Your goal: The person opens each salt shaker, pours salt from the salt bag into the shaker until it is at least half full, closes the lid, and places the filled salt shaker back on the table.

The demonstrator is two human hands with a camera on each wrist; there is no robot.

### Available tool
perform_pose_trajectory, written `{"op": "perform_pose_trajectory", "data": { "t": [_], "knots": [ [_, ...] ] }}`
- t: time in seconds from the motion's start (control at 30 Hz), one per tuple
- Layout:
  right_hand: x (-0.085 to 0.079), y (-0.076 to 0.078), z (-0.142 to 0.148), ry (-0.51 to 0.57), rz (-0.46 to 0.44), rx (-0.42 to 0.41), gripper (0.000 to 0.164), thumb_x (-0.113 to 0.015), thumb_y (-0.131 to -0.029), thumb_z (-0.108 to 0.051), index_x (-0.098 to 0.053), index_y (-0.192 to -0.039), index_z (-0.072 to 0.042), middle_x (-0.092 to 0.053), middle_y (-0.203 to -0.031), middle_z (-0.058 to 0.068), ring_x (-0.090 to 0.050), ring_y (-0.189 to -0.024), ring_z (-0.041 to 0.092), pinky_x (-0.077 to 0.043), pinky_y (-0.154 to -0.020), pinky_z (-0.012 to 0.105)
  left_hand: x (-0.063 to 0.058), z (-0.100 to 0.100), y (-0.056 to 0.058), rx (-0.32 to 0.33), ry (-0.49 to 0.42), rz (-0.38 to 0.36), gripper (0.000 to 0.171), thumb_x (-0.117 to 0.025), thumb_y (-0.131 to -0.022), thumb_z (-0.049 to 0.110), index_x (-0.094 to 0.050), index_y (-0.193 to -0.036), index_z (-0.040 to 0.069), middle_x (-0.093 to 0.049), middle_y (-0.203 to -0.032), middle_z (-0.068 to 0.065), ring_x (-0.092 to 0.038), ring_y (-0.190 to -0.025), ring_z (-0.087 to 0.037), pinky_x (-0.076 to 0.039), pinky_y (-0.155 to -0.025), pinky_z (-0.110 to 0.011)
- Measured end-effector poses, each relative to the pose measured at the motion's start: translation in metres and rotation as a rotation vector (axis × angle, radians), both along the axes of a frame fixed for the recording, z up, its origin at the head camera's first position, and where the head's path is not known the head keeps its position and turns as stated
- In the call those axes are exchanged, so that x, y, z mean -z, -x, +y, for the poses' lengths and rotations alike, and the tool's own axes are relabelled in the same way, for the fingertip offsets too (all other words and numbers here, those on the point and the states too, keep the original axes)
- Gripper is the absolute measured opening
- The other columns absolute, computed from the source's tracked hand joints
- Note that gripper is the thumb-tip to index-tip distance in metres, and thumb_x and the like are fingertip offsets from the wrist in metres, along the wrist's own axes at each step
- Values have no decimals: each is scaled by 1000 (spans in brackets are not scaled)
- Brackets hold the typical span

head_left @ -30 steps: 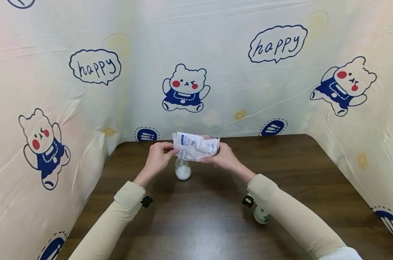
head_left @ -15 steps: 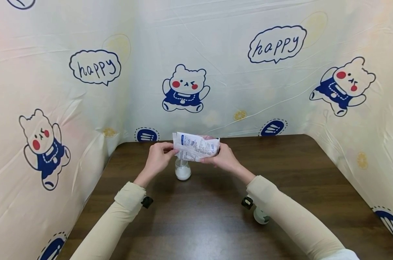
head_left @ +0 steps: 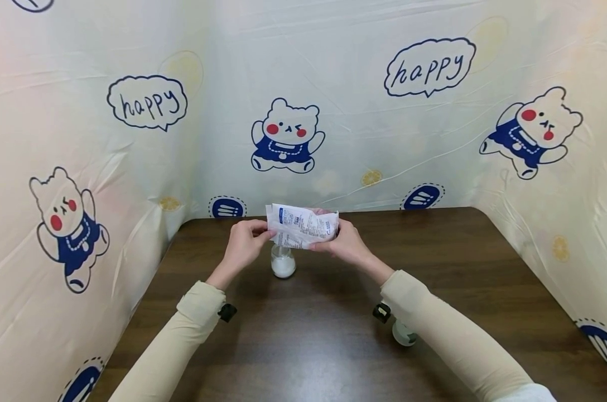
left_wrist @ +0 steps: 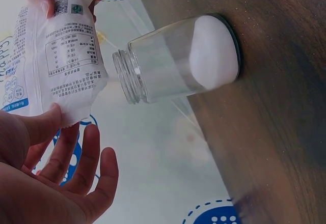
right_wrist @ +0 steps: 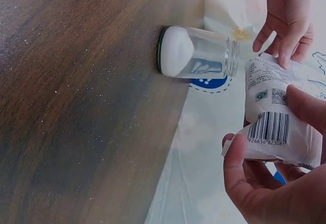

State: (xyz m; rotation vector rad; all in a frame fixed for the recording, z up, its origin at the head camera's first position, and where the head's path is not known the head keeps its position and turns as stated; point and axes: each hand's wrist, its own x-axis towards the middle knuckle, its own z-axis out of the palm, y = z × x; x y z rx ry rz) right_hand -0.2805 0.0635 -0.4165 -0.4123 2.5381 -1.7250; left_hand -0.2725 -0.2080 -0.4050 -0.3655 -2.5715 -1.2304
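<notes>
A white printed packet (head_left: 303,227) is held in the air, tilted over a small open glass jar (head_left: 283,263). My left hand (head_left: 245,241) pinches the packet's lower edge between thumb and forefinger, its other fingers spread in the left wrist view. At the barcode end, my right hand (head_left: 348,243) grips the packet with fingers and thumb around it. The jar stands upright on the table, with white powder (left_wrist: 215,53) heaped in its bottom part. A faint pale streak runs from the packet's corner toward the jar's threaded mouth in the left wrist view.
Fine white grains (right_wrist: 104,71) lie scattered over the dark wooden table (head_left: 313,335). A small round lid-like thing (head_left: 403,334) sits partly hidden behind the right sleeve. Patterned cloth (head_left: 353,128) hangs behind the table's far edge and at both sides.
</notes>
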Motion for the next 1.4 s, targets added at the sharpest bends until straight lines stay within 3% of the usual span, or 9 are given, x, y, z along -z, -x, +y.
{"op": "perform_pose_trajectory", "data": {
  "t": [1.4],
  "knots": [
    [0,-1,0,18,-2,7,45,-96,-77,-17,-69,-111,-9,-71,-97,7,-61,-61,20,-51,-54,31,1,-1,0,4,-7,-7,14,-77,-97,6,-81,-110,1,-78,-104,-12,-71,-84,-26,-60,-75,-43]
  ]
}}
